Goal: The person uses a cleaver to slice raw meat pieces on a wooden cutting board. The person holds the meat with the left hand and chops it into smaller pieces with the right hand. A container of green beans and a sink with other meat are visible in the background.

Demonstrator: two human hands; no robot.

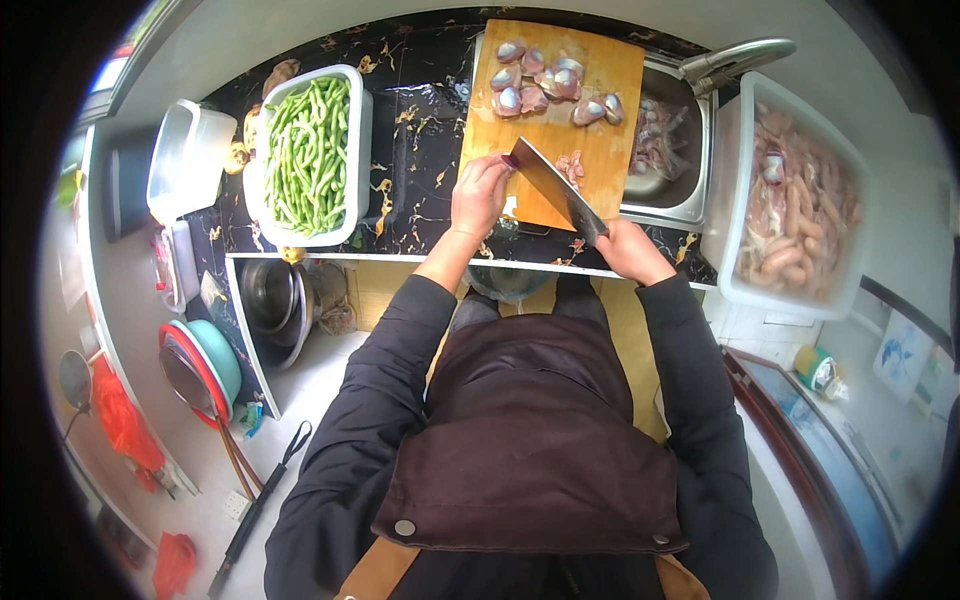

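On the wooden cutting board [551,139] lie several raw gizzards [536,79], most in a group at the far side. My right hand [628,249] is closed around the handle of a kitchen cleaver [559,187], whose blade slants to the far left across the board. At the blade's far tip, the fingers of my left hand [482,193] pinch a small dark red piece of meat [511,161] over the board's left edge. A little pile of sliced meat [571,169] rests just right of the blade.
Left on the black marbled counter [420,150] stands a white tub of green beans [309,161], beside an empty clear container [187,161]. Right of the board are a steel sink [664,196] with bagged meat [656,139], a faucet [739,60] and a large bin of raw meat and sausages [799,217].
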